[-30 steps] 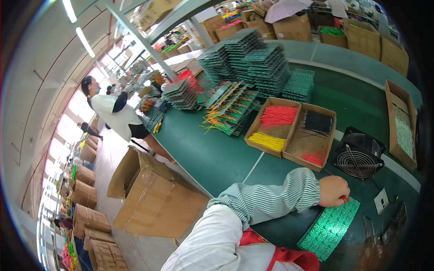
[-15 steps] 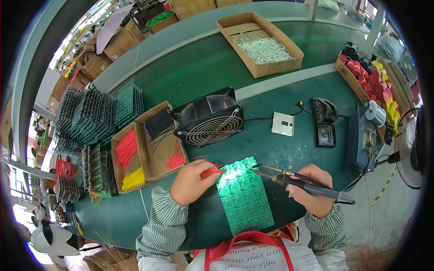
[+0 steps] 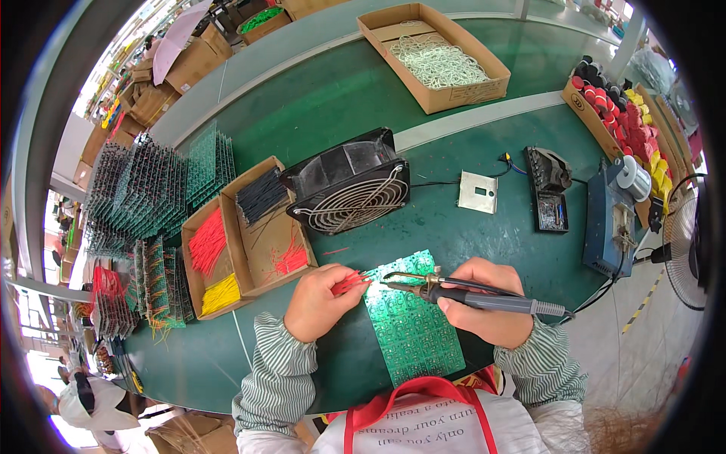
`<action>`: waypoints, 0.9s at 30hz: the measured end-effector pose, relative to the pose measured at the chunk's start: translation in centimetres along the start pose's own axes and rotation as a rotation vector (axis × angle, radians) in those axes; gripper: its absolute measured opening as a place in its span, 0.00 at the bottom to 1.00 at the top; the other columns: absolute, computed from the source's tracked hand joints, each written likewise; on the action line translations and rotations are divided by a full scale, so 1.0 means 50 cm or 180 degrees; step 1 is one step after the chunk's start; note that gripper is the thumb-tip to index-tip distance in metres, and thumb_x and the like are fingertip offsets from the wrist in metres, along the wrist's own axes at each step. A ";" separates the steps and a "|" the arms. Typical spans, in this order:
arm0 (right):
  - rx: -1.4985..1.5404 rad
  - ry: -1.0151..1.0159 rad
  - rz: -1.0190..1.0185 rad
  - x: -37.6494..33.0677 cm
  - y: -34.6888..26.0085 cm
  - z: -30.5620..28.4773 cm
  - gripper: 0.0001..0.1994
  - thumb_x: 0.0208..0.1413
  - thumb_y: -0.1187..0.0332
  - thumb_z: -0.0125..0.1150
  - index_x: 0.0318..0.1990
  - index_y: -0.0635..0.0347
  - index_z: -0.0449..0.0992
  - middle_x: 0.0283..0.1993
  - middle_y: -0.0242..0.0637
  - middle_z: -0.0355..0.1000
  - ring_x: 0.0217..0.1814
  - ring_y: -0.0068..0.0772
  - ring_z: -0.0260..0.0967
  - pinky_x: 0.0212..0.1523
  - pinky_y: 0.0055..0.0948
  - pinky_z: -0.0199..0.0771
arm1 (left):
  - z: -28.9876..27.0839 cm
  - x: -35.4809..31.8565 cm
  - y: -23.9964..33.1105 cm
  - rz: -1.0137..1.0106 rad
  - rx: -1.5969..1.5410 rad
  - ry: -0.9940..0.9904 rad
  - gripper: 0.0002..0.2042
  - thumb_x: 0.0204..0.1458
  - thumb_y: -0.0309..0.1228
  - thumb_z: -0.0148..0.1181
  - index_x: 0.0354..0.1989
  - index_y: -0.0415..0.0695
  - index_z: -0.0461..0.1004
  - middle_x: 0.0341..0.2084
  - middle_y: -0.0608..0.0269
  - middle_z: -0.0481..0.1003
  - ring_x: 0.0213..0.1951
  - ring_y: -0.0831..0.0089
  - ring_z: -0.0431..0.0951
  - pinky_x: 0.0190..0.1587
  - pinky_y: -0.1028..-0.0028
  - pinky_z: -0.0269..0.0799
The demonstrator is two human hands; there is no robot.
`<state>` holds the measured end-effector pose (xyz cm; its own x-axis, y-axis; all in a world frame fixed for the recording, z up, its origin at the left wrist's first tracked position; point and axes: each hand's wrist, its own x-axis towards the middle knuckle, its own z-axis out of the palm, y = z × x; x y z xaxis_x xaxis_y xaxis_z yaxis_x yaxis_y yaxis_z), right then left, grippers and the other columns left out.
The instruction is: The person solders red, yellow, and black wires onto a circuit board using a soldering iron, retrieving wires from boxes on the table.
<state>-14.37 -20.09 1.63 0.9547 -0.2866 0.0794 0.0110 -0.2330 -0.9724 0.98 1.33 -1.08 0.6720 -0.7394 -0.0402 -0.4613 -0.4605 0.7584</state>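
A green circuit board panel (image 3: 414, 333) lies flat on the bench before me, its far end brightly lit. My left hand (image 3: 321, 301) pinches a small bundle of red wires (image 3: 349, 283), their ends at the panel's far left corner. My right hand (image 3: 491, 303) is wrapped round a grey soldering iron (image 3: 491, 300) with a thin curved metal tube fixed along it. The iron's tip is over the far left part of the panel, close to the wire ends; whether it touches cannot be made out.
A black fan (image 3: 348, 189) stands beyond the panel. To the left are a cardboard box (image 3: 261, 286) of red, black and yellow wires and stacked circuit boards (image 3: 144, 189). On the right sit a blue solder feeder (image 3: 607, 219), a black iron stand (image 3: 548, 189) and a metal plate (image 3: 478, 192).
My right hand has moved left with the soldering iron, bringing its tip from the panel's far right side to the wire ends. My left hand still pinches the red wires.
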 end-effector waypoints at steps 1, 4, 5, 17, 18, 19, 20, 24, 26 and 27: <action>0.0003 -0.0012 -0.0011 0.003 0.001 0.003 0.09 0.43 0.70 0.66 0.30 0.64 0.73 0.22 0.34 0.73 0.23 0.19 0.71 0.24 0.21 0.69 | 0.002 0.000 -0.003 0.0086 -0.0070 0.0055 0.08 0.46 0.27 0.65 0.27 0.36 0.74 0.19 0.64 0.69 0.21 0.79 0.66 0.25 0.77 0.62; 0.0007 -0.0040 0.0048 0.006 0.001 0.008 0.09 0.43 0.70 0.65 0.30 0.63 0.72 0.22 0.34 0.73 0.22 0.19 0.70 0.25 0.21 0.69 | -0.004 0.004 -0.003 -0.0092 0.0018 -0.0132 0.09 0.46 0.30 0.64 0.30 0.36 0.75 0.23 0.56 0.73 0.24 0.65 0.73 0.29 0.71 0.68; 0.0014 -0.0062 0.0103 0.006 0.001 0.009 0.09 0.42 0.70 0.65 0.30 0.63 0.72 0.22 0.34 0.73 0.22 0.20 0.70 0.24 0.21 0.69 | -0.004 0.005 -0.003 -0.0096 0.0012 -0.0139 0.09 0.46 0.30 0.64 0.30 0.36 0.75 0.23 0.56 0.73 0.24 0.65 0.73 0.29 0.71 0.68; -0.0091 -0.0037 0.0041 0.012 -0.002 0.004 0.09 0.42 0.71 0.65 0.30 0.63 0.73 0.22 0.35 0.73 0.23 0.20 0.71 0.25 0.21 0.69 | -0.001 0.015 -0.006 0.0063 -0.0121 -0.0137 0.08 0.47 0.28 0.64 0.29 0.35 0.75 0.21 0.62 0.71 0.23 0.79 0.68 0.27 0.77 0.64; -0.0091 -0.0034 0.0047 0.012 0.000 0.005 0.09 0.42 0.71 0.65 0.30 0.63 0.73 0.22 0.35 0.73 0.23 0.20 0.71 0.25 0.21 0.69 | -0.003 0.015 -0.003 0.0011 -0.0132 -0.0163 0.08 0.47 0.28 0.64 0.30 0.35 0.75 0.21 0.62 0.72 0.23 0.79 0.69 0.27 0.77 0.65; -0.0059 -0.0012 0.0047 0.013 0.002 0.006 0.09 0.42 0.71 0.65 0.30 0.63 0.73 0.22 0.35 0.73 0.23 0.20 0.71 0.25 0.21 0.69 | -0.004 0.016 -0.001 -0.0040 -0.0142 -0.0189 0.08 0.47 0.28 0.64 0.30 0.35 0.75 0.22 0.61 0.72 0.23 0.78 0.70 0.28 0.77 0.66; -0.0028 0.0007 0.0044 0.013 0.002 0.007 0.09 0.42 0.71 0.65 0.30 0.64 0.73 0.22 0.35 0.73 0.23 0.20 0.71 0.25 0.21 0.69 | -0.004 0.016 -0.001 -0.0042 -0.0144 -0.0193 0.08 0.47 0.28 0.64 0.30 0.35 0.75 0.22 0.61 0.72 0.23 0.78 0.70 0.28 0.77 0.66; 0.0081 -0.0091 0.0179 0.013 0.000 0.009 0.08 0.42 0.74 0.65 0.30 0.65 0.73 0.25 0.33 0.73 0.24 0.17 0.70 0.25 0.20 0.69 | -0.006 0.017 -0.002 -0.0061 -0.0130 -0.0221 0.08 0.47 0.28 0.64 0.30 0.35 0.75 0.22 0.61 0.73 0.24 0.78 0.70 0.28 0.77 0.66; 0.0007 -0.0030 0.0125 0.015 0.002 0.012 0.09 0.42 0.71 0.65 0.30 0.64 0.73 0.22 0.36 0.73 0.22 0.21 0.71 0.25 0.21 0.69 | -0.007 0.017 -0.002 -0.0059 -0.0129 -0.0234 0.08 0.47 0.28 0.64 0.30 0.35 0.75 0.22 0.61 0.73 0.24 0.78 0.71 0.28 0.77 0.66; 0.0005 -0.0027 0.0130 0.015 0.003 0.012 0.09 0.42 0.71 0.65 0.30 0.64 0.73 0.22 0.36 0.73 0.22 0.21 0.71 0.25 0.21 0.69 | -0.007 0.018 -0.003 -0.0017 -0.0103 -0.0221 0.08 0.46 0.28 0.64 0.30 0.35 0.75 0.22 0.61 0.73 0.24 0.77 0.71 0.28 0.77 0.66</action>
<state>-13.48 -19.78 1.42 0.9569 -0.2880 0.0379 -0.0276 -0.2199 -0.9751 1.85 0.90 -1.00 0.6321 -0.7698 -0.0886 -0.4380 -0.4493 0.7786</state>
